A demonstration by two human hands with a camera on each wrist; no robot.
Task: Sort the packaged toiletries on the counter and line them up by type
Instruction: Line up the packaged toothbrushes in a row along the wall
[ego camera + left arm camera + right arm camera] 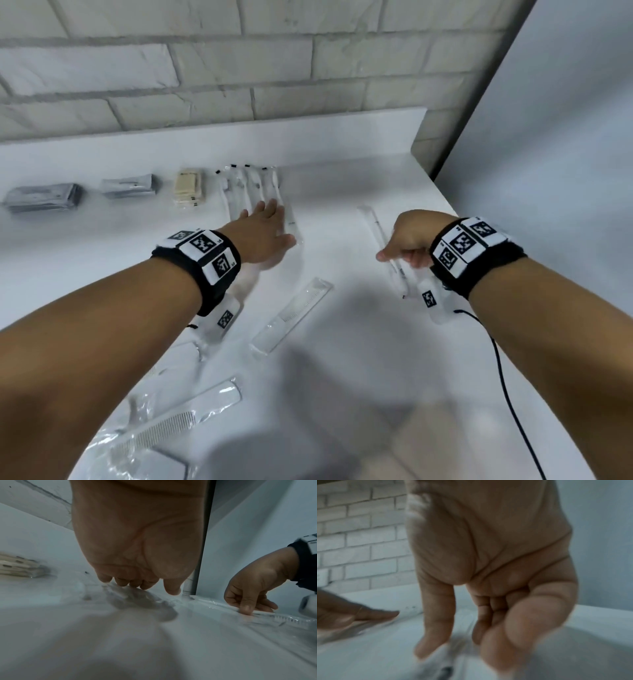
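Note:
A row of clear-wrapped toothbrushes [251,183] lies at the back of the white counter [342,192]. My left hand [269,222] lies flat on the row's near ends with its fingers straight; the left wrist view shows its fingertips [130,584] touching the wrap. To the right, my right hand [394,255] pinches one more wrapped toothbrush [373,226] that rests lengthwise on the counter. The same toothbrush [284,618] shows under my right hand [248,607] in the left wrist view. The right wrist view is blurred, with my right hand [453,642] curled over the wrap.
Left of the toothbrushes lie beige packets [187,187] and two stacks of grey packets [128,186] [42,198]. Wrapped combs [291,318] [185,404] lie near the front. A black cable [503,377] hangs at the right, near the counter's edge. A brick wall stands behind.

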